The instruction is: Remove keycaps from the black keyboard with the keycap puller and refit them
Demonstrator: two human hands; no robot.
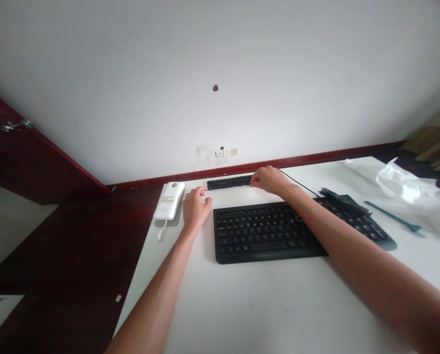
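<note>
A black keyboard [267, 231] lies on the white table [279, 305]. Behind it, near the table's far edge, lies a narrow black strip of keys [229, 182]. My right hand [269, 179] reaches over the keyboard and pinches the strip's right end. My left hand [196, 206] rests on the table just left of the keyboard, fingers loosely curled and pointing toward the strip's left end, holding nothing that I can see.
A white telephone [169, 200] sits at the table's far left corner. A dark folded piece [343, 199] lies on the keyboard's right end, a teal tool [392, 216] and white plastic wrap [408, 189] further right. A thin black cable [301, 185] runs behind my right wrist.
</note>
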